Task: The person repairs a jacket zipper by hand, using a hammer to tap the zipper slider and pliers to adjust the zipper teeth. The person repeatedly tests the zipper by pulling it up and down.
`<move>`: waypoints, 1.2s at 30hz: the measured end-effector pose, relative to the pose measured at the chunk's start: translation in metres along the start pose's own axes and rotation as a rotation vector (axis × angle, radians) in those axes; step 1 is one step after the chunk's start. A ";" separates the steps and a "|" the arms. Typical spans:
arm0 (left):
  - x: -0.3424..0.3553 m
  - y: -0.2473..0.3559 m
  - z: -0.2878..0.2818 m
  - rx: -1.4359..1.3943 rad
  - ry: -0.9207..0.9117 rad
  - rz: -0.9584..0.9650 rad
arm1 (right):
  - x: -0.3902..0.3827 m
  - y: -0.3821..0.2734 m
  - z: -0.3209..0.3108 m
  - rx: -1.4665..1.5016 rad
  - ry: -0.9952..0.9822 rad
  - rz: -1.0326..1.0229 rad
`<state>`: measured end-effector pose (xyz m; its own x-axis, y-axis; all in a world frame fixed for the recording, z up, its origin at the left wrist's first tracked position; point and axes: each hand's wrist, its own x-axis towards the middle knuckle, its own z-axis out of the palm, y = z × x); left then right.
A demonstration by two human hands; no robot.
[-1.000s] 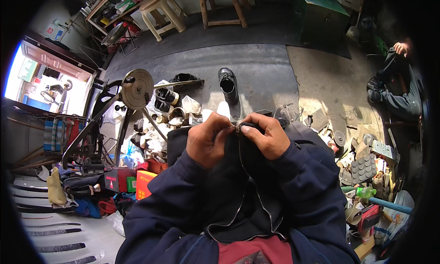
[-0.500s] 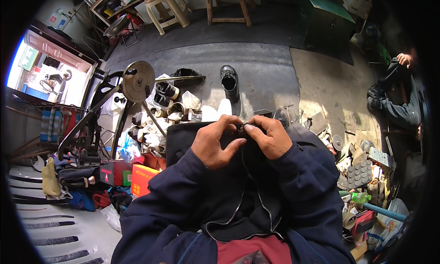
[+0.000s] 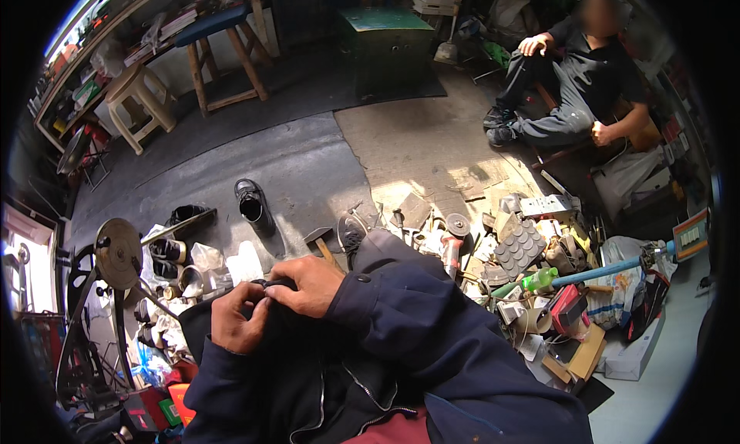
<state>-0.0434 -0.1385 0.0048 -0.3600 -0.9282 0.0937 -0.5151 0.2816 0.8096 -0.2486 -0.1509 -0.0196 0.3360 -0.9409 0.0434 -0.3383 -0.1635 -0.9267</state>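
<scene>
A black garment [image 3: 289,371] lies over my lap, with the silver teeth of its open zip [image 3: 321,394] running down toward me. Both hands meet at the garment's far end, above my knees. My left hand [image 3: 240,321] is closed, thumb and fingers pinching a small dark piece at the zip's end. Beside it, my right hand [image 3: 310,285] pinches the same dark piece between thumb and forefinger. The fingertips cover most of it, so its exact shape is hidden.
Ahead stands a black shoe [image 3: 250,203]; a hammer [image 3: 327,253] lies nearer. Left is a hand-wheel machine [image 3: 118,253]. Tools and scraps crowd the right, including an angle grinder [image 3: 451,251] and blue pole [image 3: 601,273]. Another person [image 3: 566,97] sits far right, beyond a green chest [image 3: 388,55].
My view has swung to the right, bringing the seated person and the right-hand clutter further in. Both hands remain pinched together at the zip's end.
</scene>
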 end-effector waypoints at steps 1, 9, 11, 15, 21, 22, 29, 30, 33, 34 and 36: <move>0.000 0.000 0.000 0.050 0.001 0.039 | 0.000 0.000 0.001 -0.116 0.014 0.015; 0.015 0.010 0.001 0.382 0.044 0.449 | 0.001 -0.002 0.003 -0.207 0.010 0.086; 0.023 0.016 -0.004 0.431 0.014 0.522 | 0.004 0.002 0.004 -0.093 0.045 0.066; 0.039 0.026 -0.015 0.503 -0.069 0.589 | 0.015 0.012 0.010 0.233 0.081 0.051; 0.039 0.030 -0.014 0.559 -0.096 0.704 | 0.014 0.013 0.020 0.256 0.192 0.008; 0.039 0.030 -0.013 0.556 -0.067 0.709 | 0.014 0.012 0.019 0.233 0.188 0.014; 0.057 0.040 -0.025 0.552 -0.181 0.636 | 0.030 0.019 0.012 0.362 0.082 0.023; 0.061 0.042 -0.027 0.560 -0.206 0.635 | 0.033 0.021 0.014 0.390 0.074 0.024; 0.066 0.047 -0.032 0.587 -0.259 0.667 | 0.039 0.024 0.019 0.524 0.118 0.003; 0.067 0.049 -0.032 0.604 -0.281 0.658 | 0.040 0.025 0.020 0.536 0.096 0.028; 0.067 0.052 -0.030 0.621 -0.288 0.705 | 0.038 0.024 0.021 0.544 0.168 -0.028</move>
<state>-0.0706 -0.1938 0.0707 -0.8755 -0.4269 0.2266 -0.3970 0.9026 0.1665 -0.2259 -0.1847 -0.0479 0.1785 -0.9800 0.0886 0.1853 -0.0550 -0.9812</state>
